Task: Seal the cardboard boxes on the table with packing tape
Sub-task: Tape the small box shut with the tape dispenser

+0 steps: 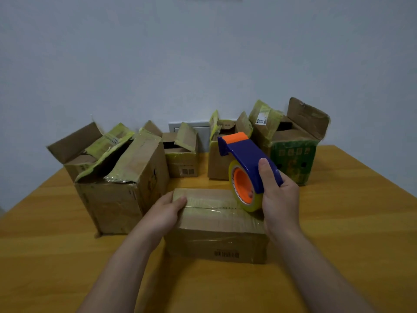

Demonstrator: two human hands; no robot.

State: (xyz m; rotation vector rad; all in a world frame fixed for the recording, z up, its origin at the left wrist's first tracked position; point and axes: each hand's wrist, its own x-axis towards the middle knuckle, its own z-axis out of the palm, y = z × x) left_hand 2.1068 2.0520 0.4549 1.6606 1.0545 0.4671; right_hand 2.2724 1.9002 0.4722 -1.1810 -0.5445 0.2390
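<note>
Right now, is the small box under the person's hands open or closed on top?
Closed. The near box has its top flaps lying flat, meeting along a middle seam with clear tape over it.

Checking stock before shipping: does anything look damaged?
Yes. The large box at left has a torn, crumpled flap with old yellowish tape; the green box at far right has a ragged upright flap.

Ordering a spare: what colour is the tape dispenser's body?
Blue tape dispenser, orange trim; head view.

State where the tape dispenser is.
Right of centre, head view: the right hand grips the tape dispenser at the right end of the closed box.
</note>
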